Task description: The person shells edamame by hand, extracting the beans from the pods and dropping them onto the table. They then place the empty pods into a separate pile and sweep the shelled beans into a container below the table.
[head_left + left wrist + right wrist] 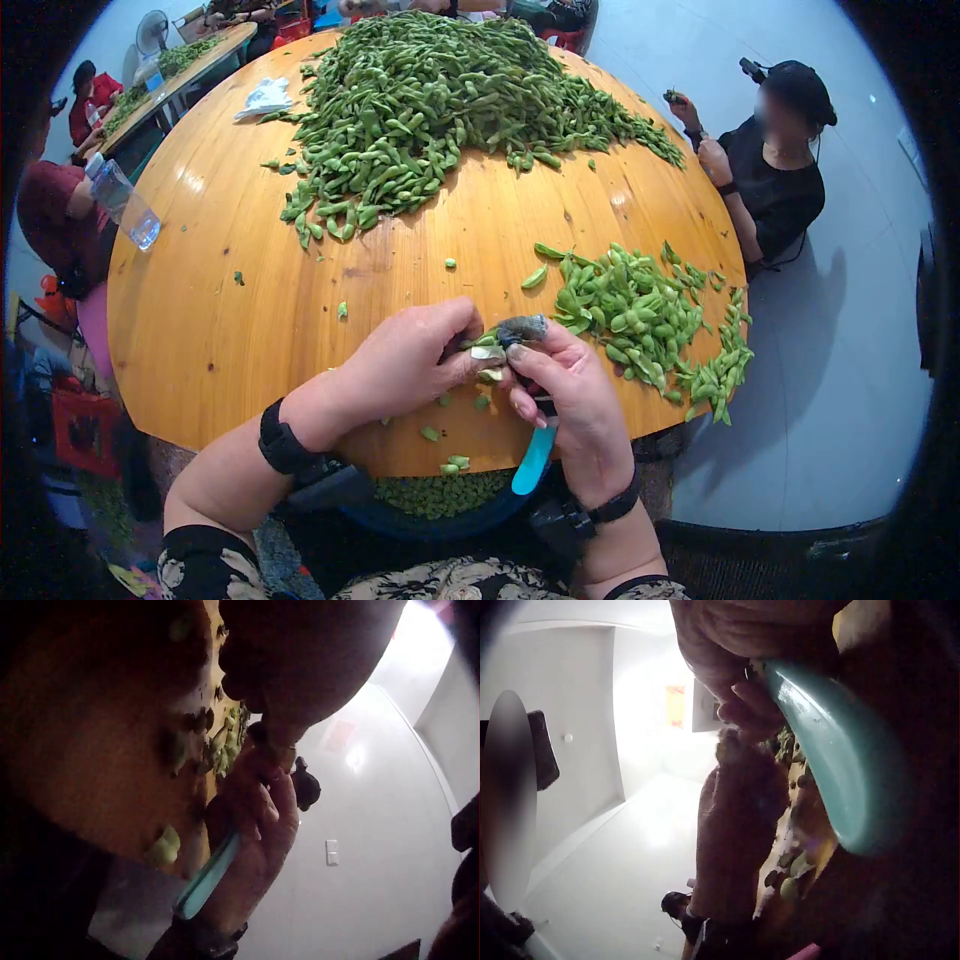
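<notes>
Over the near part of the wooden table, my left hand point(400, 362) pinches a green soybean pod point(484, 341) between thumb and fingers. Close against it, my right hand point(582, 395) grips a small tool by its turquoise handle point(534, 458), which sticks out below the palm. The tool's working end is hidden between the hands. A grey cover point(522, 327) wraps the right index finger. In the right wrist view the handle point(829, 750) looms large beside the fingers; in the left wrist view the handle point(211, 879) lies along the right palm.
A large heap of pods point(430, 100) covers the table's far side. Another pile point(635, 310) lies right of my hands. Below the near edge stands a tub of shelled beans point(440, 495). A plastic bottle point(125, 205) leans at the left; a person point(790, 180) sits at right.
</notes>
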Demonstrator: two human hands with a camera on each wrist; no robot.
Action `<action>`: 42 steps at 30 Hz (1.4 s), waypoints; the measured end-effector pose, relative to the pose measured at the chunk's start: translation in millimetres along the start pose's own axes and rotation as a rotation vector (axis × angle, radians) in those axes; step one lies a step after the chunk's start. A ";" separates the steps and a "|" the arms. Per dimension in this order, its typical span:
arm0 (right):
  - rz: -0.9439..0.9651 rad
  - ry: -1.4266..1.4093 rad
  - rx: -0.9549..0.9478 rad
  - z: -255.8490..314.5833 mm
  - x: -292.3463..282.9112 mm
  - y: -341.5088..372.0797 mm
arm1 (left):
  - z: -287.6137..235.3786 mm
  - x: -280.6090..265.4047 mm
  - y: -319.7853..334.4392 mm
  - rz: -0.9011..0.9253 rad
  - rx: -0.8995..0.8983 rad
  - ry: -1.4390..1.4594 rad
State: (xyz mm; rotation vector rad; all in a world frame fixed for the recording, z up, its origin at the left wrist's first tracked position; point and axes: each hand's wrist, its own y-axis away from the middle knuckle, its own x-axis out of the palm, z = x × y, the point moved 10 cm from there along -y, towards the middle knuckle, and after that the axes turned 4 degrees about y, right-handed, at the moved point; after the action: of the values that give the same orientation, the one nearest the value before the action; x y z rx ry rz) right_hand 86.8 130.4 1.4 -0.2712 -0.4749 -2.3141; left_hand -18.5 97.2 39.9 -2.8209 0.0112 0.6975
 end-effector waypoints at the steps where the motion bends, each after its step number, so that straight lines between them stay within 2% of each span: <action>1: 0.000 -0.002 0.002 -0.8 0.4 0.8 | -0.6 1.9 0.1 0.019 0.006 -0.010; 3: -0.010 0.074 0.000 -0.5 1.5 2.7 | -1.4 3.4 1.1 0.036 0.010 -0.023; 5: -0.038 0.122 -0.018 5.0 7.7 6.4 | 7.1 1.6 1.5 0.018 -0.090 -0.016; 9: -0.093 0.143 -0.073 11.5 9.7 6.9 | 4.1 -1.8 2.4 -0.016 -0.057 -0.018; 11: -0.101 0.145 -0.080 13.2 6.9 6.8 | 15.0 1.9 2.9 0.026 -0.173 0.168; 15: -0.062 0.132 -0.085 10.7 11.1 6.6 | 27.6 9.9 6.5 0.095 -0.283 0.242; 17: -0.056 0.121 -0.067 10.6 11.0 8.2 | 31.7 14.4 8.1 0.107 -0.333 0.371; 21: -0.107 0.095 -0.073 13.6 -3.2 7.1 | 29.2 6.7 3.3 0.034 -0.249 0.292; 23: -0.298 0.152 -0.184 37.3 -33.4 14.0 | 11.1 -6.0 -0.9 -0.064 -0.017 0.085; 25: -0.448 0.270 -0.261 61.5 -70.0 24.2 | 14.9 -10.3 -0.2 -0.069 -0.032 0.000; 26: -0.448 0.271 -0.264 67.5 -72.8 26.8 | 16.5 -13.3 -0.2 -0.075 -0.047 -0.088; 28: -0.464 0.622 -0.245 79.9 -68.7 35.8 | 13.0 -15.5 -1.0 -0.078 -0.031 -0.131; 29: -0.469 0.617 -0.244 74.7 -68.8 36.2 | 10.3 -15.9 -1.1 -0.083 -0.016 -0.173; 31: -0.219 1.447 -0.802 84.2 9.4 45.3 | 1.9 -15.3 -1.4 -0.090 0.045 -0.201; 32: -0.190 1.478 -0.632 72.9 16.5 40.4 | -5.0 -15.6 -0.5 -0.105 0.103 -0.228; 33: -0.197 1.476 -0.635 69.3 21.2 38.2 | -5.4 -15.7 0.6 -0.101 0.108 -0.232; 35: -0.047 1.638 -0.555 47.8 31.6 25.0 | -0.3 -10.9 2.5 -0.018 0.085 -0.238; 39: -0.113 1.663 -0.543 43.3 15.1 13.7 | 3.7 -23.4 8.6 -0.048 0.027 -0.197; 42: -0.240 1.741 -0.514 63.7 -25.0 10.9 | -9.3 -39.2 15.1 -0.076 -0.049 -0.351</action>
State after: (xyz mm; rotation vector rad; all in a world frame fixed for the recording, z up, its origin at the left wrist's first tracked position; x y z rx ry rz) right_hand 115.5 165.5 53.8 1.5055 0.9747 -1.9333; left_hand -49.9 78.4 62.6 -2.6859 -0.1737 1.1768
